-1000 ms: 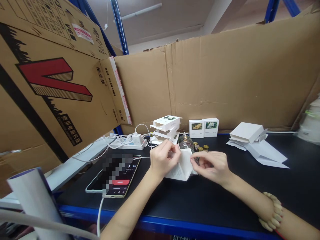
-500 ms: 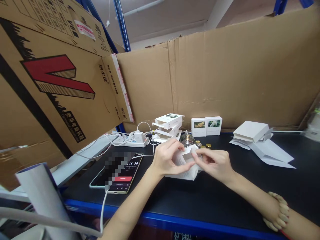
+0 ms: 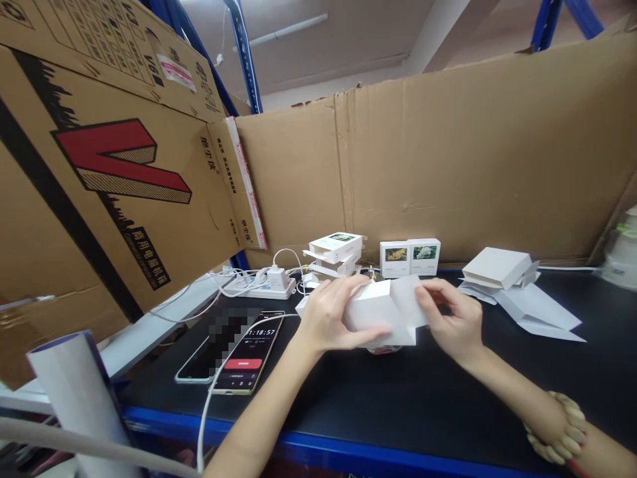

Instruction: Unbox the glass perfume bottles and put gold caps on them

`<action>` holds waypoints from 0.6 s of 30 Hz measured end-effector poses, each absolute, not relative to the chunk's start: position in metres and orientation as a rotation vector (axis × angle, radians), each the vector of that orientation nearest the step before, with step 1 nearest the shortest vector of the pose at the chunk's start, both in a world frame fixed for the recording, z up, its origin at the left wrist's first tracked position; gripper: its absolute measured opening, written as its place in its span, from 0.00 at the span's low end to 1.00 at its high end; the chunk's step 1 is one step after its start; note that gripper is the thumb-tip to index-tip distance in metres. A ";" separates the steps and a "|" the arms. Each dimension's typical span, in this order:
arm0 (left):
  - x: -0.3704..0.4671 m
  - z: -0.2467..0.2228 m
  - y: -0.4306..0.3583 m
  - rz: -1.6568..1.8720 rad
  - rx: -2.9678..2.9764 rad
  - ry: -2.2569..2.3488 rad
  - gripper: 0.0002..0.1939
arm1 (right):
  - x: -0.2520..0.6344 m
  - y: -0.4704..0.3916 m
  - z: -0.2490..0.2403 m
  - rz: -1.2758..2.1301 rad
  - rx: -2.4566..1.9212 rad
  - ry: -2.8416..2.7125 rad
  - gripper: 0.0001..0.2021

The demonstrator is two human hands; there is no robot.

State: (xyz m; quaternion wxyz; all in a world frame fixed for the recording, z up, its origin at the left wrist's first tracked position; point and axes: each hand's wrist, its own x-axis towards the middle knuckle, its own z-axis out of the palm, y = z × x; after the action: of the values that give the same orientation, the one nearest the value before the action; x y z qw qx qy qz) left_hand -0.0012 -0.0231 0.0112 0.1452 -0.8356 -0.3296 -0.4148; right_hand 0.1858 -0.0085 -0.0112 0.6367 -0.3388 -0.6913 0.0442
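Note:
A small white paper box (image 3: 371, 309) is held up over the black table, with a flap standing out at its right end. My left hand (image 3: 331, 315) is wrapped round its left side, thumb along the front. The fingertips of my right hand (image 3: 450, 318) pinch the flap's right edge. Behind the box, a glass object (image 3: 374, 273) is mostly hidden. Something clear shows just under the box, too covered to make out.
White boxes (image 3: 336, 247) are stacked behind my left hand. Two picture boxes (image 3: 397, 259) stand against the cardboard wall (image 3: 448, 159). Flattened white cartons (image 3: 540, 312) lie at the right. Two phones (image 3: 243, 364), a power strip (image 3: 261, 287) and a white cable are at the left.
The white box has turned, so its open inside no longer shows and its flap points right. My right hand has moved slightly right with the flap's edge. The view has shifted slightly.

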 end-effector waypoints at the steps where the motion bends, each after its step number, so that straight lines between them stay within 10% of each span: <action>1: -0.003 0.012 -0.023 -1.205 -2.377 -0.965 0.20 | 0.187 -0.007 -0.010 0.132 -0.807 -1.534 0.10; 18: -0.005 0.012 -0.021 -1.175 -2.231 -0.877 0.11 | 0.244 0.055 -0.017 0.634 -1.177 -0.570 0.13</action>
State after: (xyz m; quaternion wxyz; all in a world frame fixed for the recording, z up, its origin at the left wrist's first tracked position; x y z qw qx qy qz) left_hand -0.0053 -0.0206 0.0123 0.2339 -0.8124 -0.3196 -0.4279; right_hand 0.2440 0.0548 -0.0169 0.7476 -0.5379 -0.2605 0.2898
